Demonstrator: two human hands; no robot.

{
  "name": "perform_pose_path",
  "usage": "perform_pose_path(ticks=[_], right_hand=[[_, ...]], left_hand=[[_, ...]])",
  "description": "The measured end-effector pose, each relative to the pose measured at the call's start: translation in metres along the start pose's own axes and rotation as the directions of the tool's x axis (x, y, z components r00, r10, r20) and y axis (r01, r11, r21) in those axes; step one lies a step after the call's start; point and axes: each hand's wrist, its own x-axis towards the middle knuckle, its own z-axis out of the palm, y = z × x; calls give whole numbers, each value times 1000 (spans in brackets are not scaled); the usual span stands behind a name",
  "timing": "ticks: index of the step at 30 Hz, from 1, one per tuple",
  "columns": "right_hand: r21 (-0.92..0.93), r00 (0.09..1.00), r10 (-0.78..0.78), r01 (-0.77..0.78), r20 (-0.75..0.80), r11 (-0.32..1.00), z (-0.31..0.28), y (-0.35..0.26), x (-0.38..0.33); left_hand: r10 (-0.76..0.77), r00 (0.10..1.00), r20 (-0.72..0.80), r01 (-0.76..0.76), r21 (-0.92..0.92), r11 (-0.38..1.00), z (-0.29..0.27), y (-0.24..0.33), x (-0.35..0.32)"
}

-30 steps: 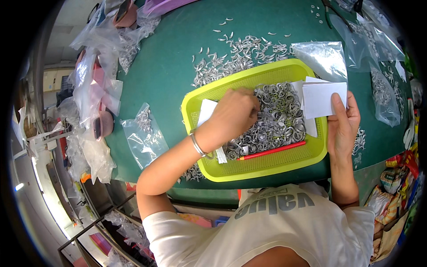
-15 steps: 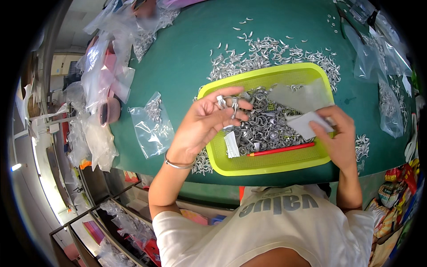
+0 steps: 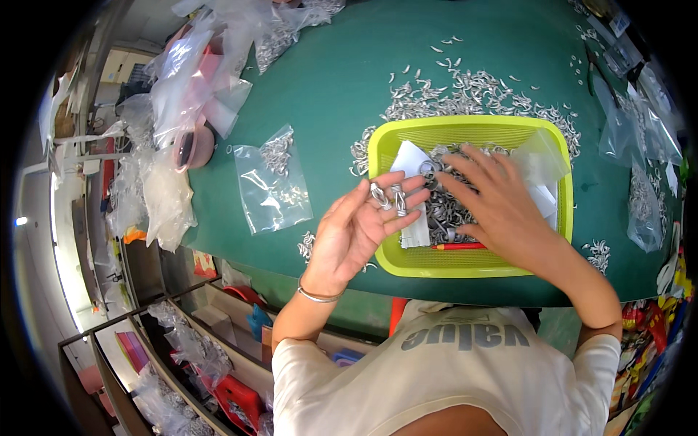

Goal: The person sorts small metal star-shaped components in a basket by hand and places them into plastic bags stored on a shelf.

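My left hand is palm up at the left rim of the yellow-green basket. Two silver metal rings rest across its half-stretched fingers. Over the basket, my right hand is palm down with fingers spread, their tips at a pile of silver rings. No object shows in that hand, though its palm is hidden. White paper slips lie at the basket's left end, another slip at its right. A red pencil-like stick lies along the near side, partly covered by my right hand.
Small curved silver pieces are scattered behind the basket on the green tabletop. A clear bag of silver pieces lies to the left. More plastic bags crowd the far left, and others the right edge.
My right hand has let go of the white paper, which lies in the basket, and moved left over the rings. My left hand has turned flatter, palm up. The whole view has shifted.
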Motion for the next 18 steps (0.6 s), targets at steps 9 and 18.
perform_pose_path(ticks=[9,18], right_hand=[[-51,983,-3,13,184,999,8,10,-8],[-29,925,352,-351,146,936,-16,10,-9]], left_hand=[[141,988,-56,-140,22,990,-10,-7,-20],[327,943,-59,-279,391,877,-20,-33,-35]])
